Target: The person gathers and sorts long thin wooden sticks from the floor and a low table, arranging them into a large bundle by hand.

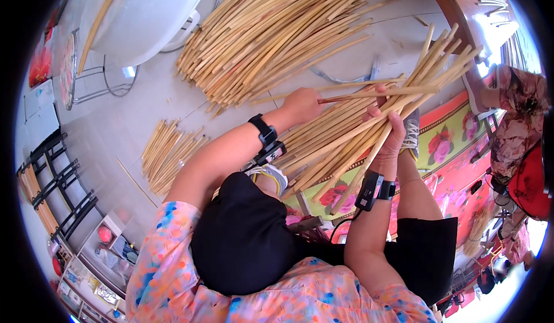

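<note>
My left hand [303,106] is closed in a fist round one end of a long pale wooden stick [352,97]. That stick runs rightward across my right hand [388,128]. The right hand grips a loose, fanned bundle of similar sticks [428,72], slanting up to the right, with its thumb and some fingertips showing. Below and between the hands, more long sticks [323,135] lie side by side between my feet. Where the held bundle ends and these sticks begin, I cannot tell.
A large pile of long sticks [265,34] covers the floor ahead; a pile of short ones [170,152] lies to the left. A white basin [144,23] stands far left, near a wire-legged stool [69,72]. A wooden table edge [447,5] is far right. A seated person's leg [516,115] shows at right.
</note>
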The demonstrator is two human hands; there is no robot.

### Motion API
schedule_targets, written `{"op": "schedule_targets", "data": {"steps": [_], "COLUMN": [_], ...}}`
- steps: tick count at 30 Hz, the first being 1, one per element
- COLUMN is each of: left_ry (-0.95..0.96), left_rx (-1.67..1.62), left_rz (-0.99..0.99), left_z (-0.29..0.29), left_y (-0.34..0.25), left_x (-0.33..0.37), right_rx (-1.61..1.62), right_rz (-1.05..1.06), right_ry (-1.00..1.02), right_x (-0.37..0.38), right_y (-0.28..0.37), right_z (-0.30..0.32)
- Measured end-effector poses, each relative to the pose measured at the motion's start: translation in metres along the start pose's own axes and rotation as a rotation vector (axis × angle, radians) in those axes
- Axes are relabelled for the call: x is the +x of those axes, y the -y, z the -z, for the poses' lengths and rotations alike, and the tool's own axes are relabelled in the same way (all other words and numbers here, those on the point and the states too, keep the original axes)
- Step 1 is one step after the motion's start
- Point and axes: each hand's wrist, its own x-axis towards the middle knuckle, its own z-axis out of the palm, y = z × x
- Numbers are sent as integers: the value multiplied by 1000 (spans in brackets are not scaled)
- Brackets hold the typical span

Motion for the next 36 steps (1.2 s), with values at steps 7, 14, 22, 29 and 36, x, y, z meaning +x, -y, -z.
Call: {"op": "schedule_targets", "data": {"steps": [7, 14, 22, 29, 36], "left_ry": [-86, 215, 349, 361, 315], "left_rx": [-226, -623, -1693, -1772, -1810], "left_rz": [-65, -203, 13, -58, -58], "left_z": [0, 38, 101, 110, 109], "left_y": [-2, -23, -26, -23, -21], "left_x": [14, -16, -42, -43, -43], "right_rx": [37, 108, 50, -10, -58], "right_rz": [18, 126, 152, 132, 141], "right_ry": [23, 135, -7, -17, 14], "right_x": [-3, -4, -2, -1, -2], "right_y": [-2, 23, 24, 23, 23], "right_z": [0, 5, 28, 22, 17]}}
